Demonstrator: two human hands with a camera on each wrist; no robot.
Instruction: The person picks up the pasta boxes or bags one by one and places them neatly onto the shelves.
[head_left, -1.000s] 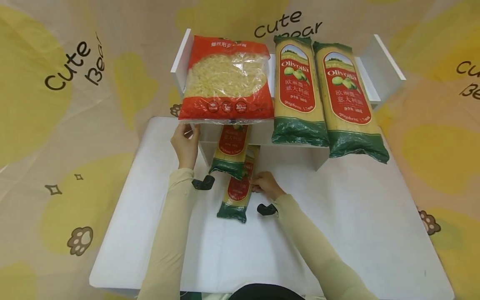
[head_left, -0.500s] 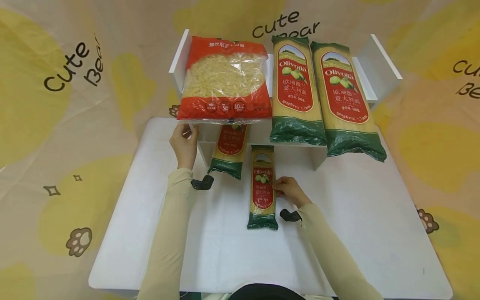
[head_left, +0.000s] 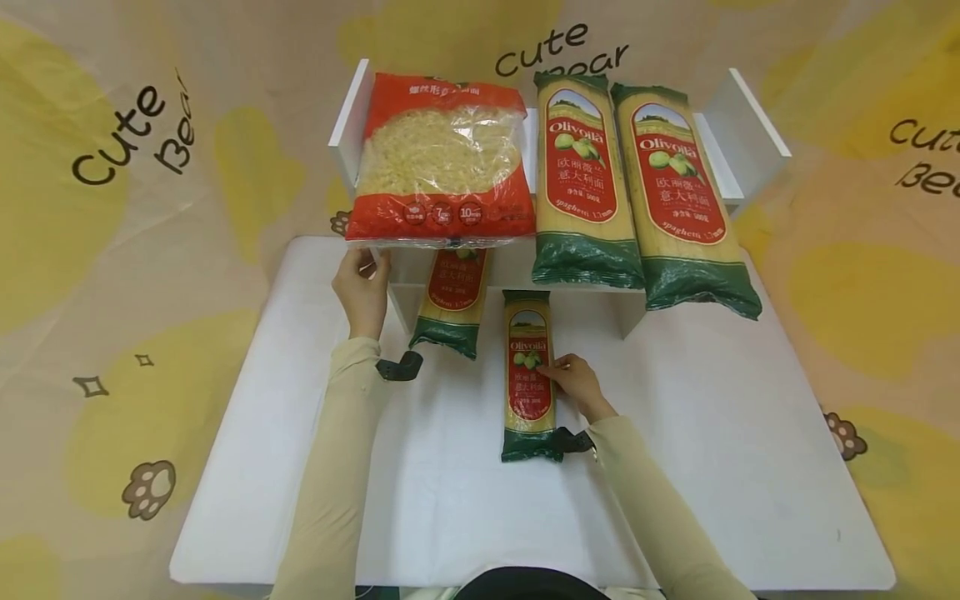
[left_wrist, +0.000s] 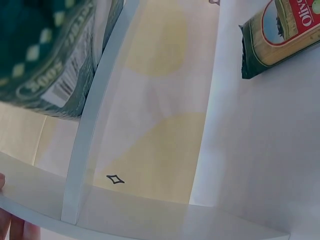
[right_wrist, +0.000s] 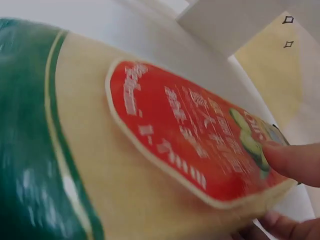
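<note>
My left hand [head_left: 362, 287] grips the front edge of the white shelf [head_left: 632, 315] at its left end; the left wrist view shows fingertips [left_wrist: 17, 231] on both sides of that board. With my right hand [head_left: 580, 385] I pinch the right edge of a spaghetti pack [head_left: 529, 417], which lies on the table below the shelf. In the right wrist view the thumb [right_wrist: 295, 162] presses on the pack's red label [right_wrist: 165, 125], with other fingers lower at its side. A second spaghetti pack [head_left: 453, 292] juts out from the shelf's lower level, partly hidden from above.
On the shelf's top level a red bag of spiral pasta [head_left: 442, 158] lies at the left. Two spaghetti packs [head_left: 588, 167] lie to its right, their green ends overhanging the front. The white table [head_left: 712, 467] spreads around the shelf, before a patterned cloth [head_left: 150, 292].
My right hand has drawn the lower spaghetti pack to the right, out from under the jutting pack, and straightened it. Lately it barely moves. The left hand keeps its place on the shelf.
</note>
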